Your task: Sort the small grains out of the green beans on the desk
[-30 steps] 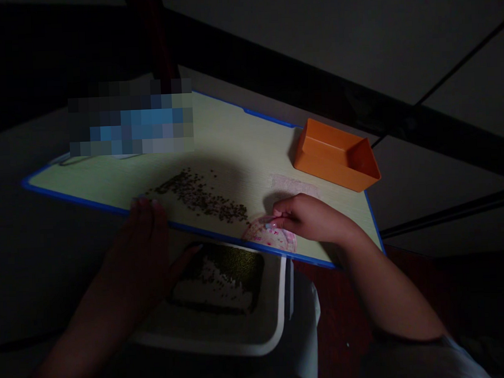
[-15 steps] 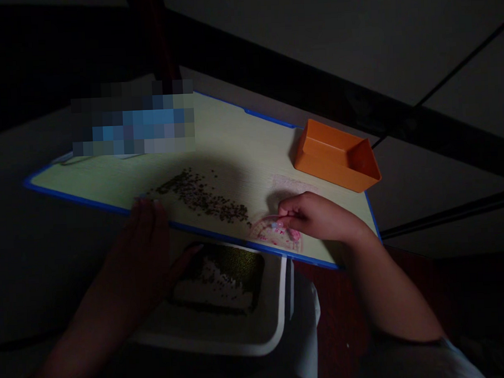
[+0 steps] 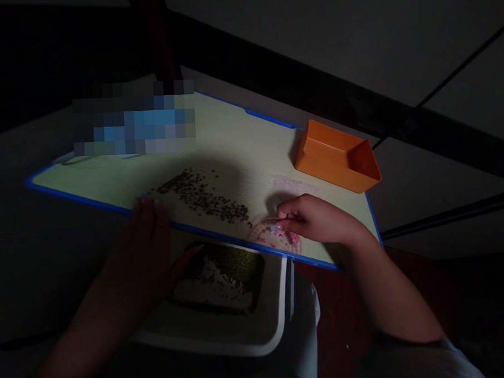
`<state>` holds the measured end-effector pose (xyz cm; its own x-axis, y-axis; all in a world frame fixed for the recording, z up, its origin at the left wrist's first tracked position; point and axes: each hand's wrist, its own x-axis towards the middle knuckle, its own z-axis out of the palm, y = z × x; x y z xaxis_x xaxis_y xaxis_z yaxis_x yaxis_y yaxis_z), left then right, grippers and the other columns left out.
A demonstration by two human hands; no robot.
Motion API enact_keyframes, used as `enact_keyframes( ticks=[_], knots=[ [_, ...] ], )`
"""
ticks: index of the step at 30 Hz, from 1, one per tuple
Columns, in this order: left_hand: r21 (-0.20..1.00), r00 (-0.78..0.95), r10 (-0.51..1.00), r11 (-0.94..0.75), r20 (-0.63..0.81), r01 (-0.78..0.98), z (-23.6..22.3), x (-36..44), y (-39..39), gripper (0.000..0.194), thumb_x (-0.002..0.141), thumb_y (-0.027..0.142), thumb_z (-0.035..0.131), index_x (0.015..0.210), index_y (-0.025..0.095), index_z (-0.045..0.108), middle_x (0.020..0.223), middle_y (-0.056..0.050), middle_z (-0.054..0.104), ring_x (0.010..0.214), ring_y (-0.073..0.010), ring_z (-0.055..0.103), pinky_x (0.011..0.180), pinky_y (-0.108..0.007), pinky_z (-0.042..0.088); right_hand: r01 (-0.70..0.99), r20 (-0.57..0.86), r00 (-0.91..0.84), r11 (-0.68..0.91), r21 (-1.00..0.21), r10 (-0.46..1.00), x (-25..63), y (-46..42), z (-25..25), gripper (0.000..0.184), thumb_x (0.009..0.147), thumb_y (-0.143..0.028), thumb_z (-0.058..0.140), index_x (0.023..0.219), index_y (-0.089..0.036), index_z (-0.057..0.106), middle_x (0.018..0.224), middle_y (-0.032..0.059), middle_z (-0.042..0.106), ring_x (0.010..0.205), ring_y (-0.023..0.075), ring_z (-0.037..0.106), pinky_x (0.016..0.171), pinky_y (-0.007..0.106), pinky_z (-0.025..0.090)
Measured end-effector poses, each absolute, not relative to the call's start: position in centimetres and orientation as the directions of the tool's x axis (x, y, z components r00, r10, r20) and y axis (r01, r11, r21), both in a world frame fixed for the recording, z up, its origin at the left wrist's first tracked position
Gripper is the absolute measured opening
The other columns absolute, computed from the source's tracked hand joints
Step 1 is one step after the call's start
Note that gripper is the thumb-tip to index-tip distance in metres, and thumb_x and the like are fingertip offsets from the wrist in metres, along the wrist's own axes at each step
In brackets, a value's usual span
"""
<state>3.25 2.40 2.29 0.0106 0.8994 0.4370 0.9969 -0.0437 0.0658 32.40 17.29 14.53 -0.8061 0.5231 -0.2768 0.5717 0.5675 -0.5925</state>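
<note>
My left hand (image 3: 144, 249) lies with fingers stretched out across the near blue edge of a pale board (image 3: 267, 149), its thumb spread out above a white tub (image 3: 278, 316). Right of those fingertips, small dark green beans (image 3: 206, 199) are scattered on the board. My right hand (image 3: 305, 217) is closed in a pinch over a pinkish round patch (image 3: 258, 233) at the board's near edge. Pink bits lie there, and something tiny and pale blue shows by the fingertips. Whatever the pinch holds is too small to make out.
An orange open box (image 3: 337, 166) stands at the board's far right corner. Green beans (image 3: 238, 265) lie inside the white tub, under the near edge. A pixelated blue area (image 3: 149, 124) covers the far left of the board. Dark reddish floor (image 3: 337, 319) shows below.
Hardly anything differs. My right hand has shifted very slightly downward over the round patch, still pinched; my left hand and the beans stay in place.
</note>
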Motion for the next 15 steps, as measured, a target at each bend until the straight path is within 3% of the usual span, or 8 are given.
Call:
enact_keyframes(
  ticks=[8,15],
  knots=[
    [0.076,0.0,0.893,-0.038,0.451,0.996,2.51,3.51,2.41,0.099,0.091,0.07,0.028,0.155,-0.004,0.016,0.157,-0.041,0.035,0.154,-0.0479,0.027,0.12,-0.064,0.037,0.545,-0.268,-0.822,0.556,-0.628,0.504,32.3,17.23,14.49,0.024,0.094,-0.022,0.057,0.07,-0.021,0.05,0.063,-0.004,0.059,0.061,0.0111,0.049,0.064,0.03,0.033],
    [0.064,0.022,0.893,-0.057,0.45,0.996,2.28,3.35,2.33,0.098,0.092,0.07,0.028,0.157,0.0,0.008,0.162,-0.038,0.029,0.156,-0.0465,0.024,0.12,-0.065,0.037,0.568,-0.272,-0.802,0.538,-0.623,0.532,31.91,16.95,14.25,0.025,0.095,-0.025,0.056,0.071,-0.022,0.05,0.062,-0.0038,0.059,0.061,0.0112,0.048,0.064,0.031,0.032]
  ],
)
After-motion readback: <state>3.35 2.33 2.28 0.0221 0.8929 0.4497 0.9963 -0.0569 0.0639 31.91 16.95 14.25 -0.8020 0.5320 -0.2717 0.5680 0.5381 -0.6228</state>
